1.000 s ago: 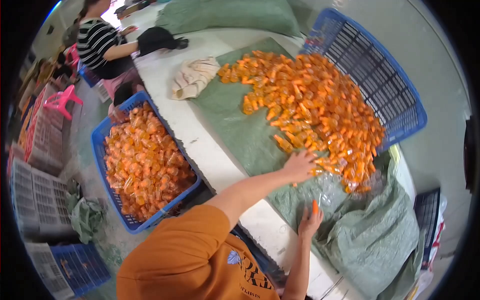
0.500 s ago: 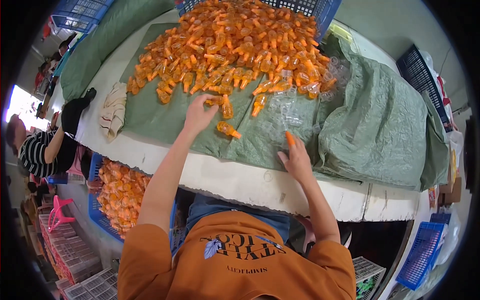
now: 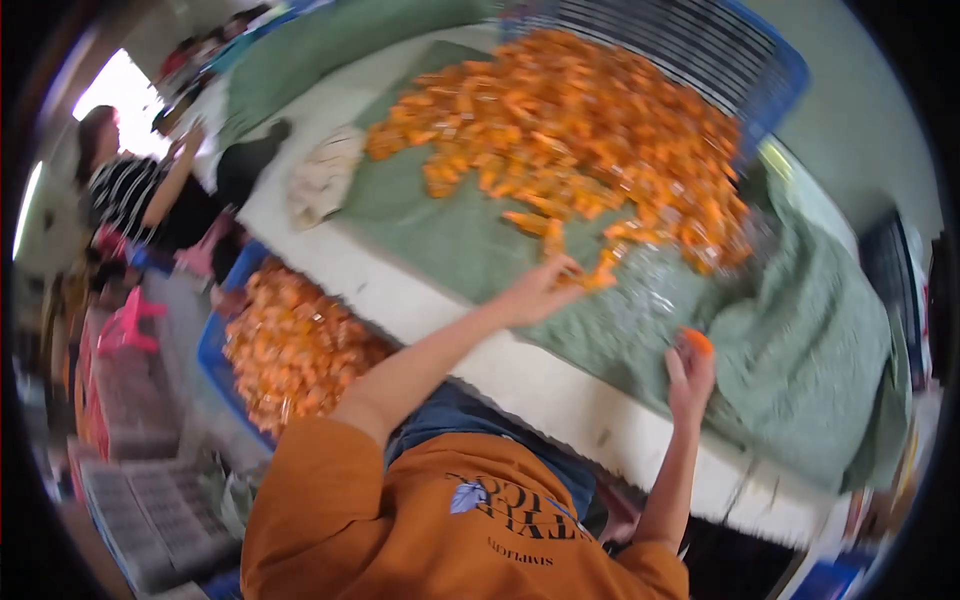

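Note:
A heap of small orange bottle-shaped plastic pieces (image 3: 570, 120) covers the far part of a green sheet (image 3: 420, 235). My left hand (image 3: 540, 293) reaches over the sheet, fingers pinched on a small orange bottle (image 3: 600, 275) at the near edge of the heap. Blur hides its exact grip. Farther right, my right hand (image 3: 690, 380) is closed round an orange piece (image 3: 697, 342), of which only the rounded end shows. Between the hands and the heap lie loose clear plastic pieces (image 3: 645, 290), too blurred to tell apart.
Behind the heap a blue crate (image 3: 785, 75) lies tipped. Folded green sheeting (image 3: 800, 370) bulges at the right. A pale cloth (image 3: 325, 175) rests at the table's left. Below stands a blue crate (image 3: 215, 350) of orange pieces (image 3: 290, 345). A person in stripes (image 3: 140, 190) sits left.
The whole view has swung, so the table sits tilted and farther right. My left hand has come to the clear pieces with an orange bottle. My right hand has drawn back from them.

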Tool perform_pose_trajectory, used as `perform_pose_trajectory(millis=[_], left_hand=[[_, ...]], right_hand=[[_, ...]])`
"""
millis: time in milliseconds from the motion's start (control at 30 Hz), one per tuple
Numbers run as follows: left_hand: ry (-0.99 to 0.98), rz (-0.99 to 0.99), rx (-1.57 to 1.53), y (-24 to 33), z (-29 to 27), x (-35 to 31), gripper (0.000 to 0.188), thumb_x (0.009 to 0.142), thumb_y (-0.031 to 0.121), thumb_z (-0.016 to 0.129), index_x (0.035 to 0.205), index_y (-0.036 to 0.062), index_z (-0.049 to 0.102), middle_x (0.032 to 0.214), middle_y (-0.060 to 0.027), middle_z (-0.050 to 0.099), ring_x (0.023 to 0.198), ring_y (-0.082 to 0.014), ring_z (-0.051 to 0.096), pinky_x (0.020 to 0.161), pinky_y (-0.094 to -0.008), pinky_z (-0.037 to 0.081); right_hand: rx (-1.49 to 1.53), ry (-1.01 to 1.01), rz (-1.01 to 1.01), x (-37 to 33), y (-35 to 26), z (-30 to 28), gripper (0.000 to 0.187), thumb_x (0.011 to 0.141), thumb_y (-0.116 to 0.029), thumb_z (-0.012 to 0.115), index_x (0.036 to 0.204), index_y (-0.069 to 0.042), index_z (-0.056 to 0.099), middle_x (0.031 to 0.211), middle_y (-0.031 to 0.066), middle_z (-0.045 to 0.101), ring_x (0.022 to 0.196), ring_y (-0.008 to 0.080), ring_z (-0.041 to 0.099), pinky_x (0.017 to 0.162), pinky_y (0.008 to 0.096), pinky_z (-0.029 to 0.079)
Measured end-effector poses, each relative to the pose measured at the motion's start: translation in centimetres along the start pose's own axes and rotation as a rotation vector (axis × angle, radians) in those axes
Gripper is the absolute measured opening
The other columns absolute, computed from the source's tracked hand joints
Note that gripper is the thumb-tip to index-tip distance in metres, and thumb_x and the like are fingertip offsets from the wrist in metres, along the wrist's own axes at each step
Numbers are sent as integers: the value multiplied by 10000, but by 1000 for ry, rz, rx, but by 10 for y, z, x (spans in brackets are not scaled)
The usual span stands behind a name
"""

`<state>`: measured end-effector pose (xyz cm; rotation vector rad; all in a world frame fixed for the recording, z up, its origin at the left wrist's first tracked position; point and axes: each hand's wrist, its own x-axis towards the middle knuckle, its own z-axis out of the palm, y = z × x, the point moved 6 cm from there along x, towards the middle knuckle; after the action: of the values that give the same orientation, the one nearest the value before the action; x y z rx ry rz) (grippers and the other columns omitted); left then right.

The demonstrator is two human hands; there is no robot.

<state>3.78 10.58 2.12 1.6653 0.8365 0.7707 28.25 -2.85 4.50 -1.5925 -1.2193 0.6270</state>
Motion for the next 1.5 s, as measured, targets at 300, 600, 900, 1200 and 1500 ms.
perform_pose_trajectory(millis=[300, 600, 900, 1200, 1500], left_hand=[[-148, -276, -464, 15, 68, -38, 260, 888, 313, 445, 960, 67, 483, 709, -25, 494, 508, -80, 427, 463, -227, 350], [-358, -829, -766, -12, 73, -69, 451, 871, 478, 350, 645, 103, 458, 448, 36, 303, 363, -70, 238, 360, -240, 178], [-303, -790, -352, -40, 71, -71, 451, 879, 444, 339, 638, 86, 467, 431, -20, 375, 352, -167, 354, 358, -317, 254], [188, 48, 175, 10, 32, -50, 235, 870, 260, 498, 878, 27, 469, 675, -124, 580, 580, -305, 569, 512, -411, 432], [434, -366, 347, -33, -54, 45, 486, 705, 403, 676, 946, 31, 475, 874, -131, 588, 669, -250, 584, 617, -372, 477]], right_hand=[[731, 70, 9, -13, -34, 84, 358, 759, 4, 614, 1090, -29, 482, 1018, 81, 555, 857, 128, 531, 802, 269, 418], [12, -378, -307, -21, -54, 80, 387, 702, 12, 672, 1050, -43, 511, 1019, 72, 560, 839, 152, 558, 728, 290, 448], [-321, -375, -405, -44, -48, 102, 164, 787, -118, 593, 902, -17, 535, 744, 111, 574, 668, 215, 578, 598, 305, 446], [216, -309, 179, -40, -17, 122, 315, 840, -333, 561, 916, -28, 545, 657, 75, 566, 586, 154, 562, 550, 295, 434], [-670, -58, -331, 16, -46, 100, 393, 698, -225, 681, 1042, -124, 523, 815, 147, 572, 752, 325, 567, 606, 413, 472]])
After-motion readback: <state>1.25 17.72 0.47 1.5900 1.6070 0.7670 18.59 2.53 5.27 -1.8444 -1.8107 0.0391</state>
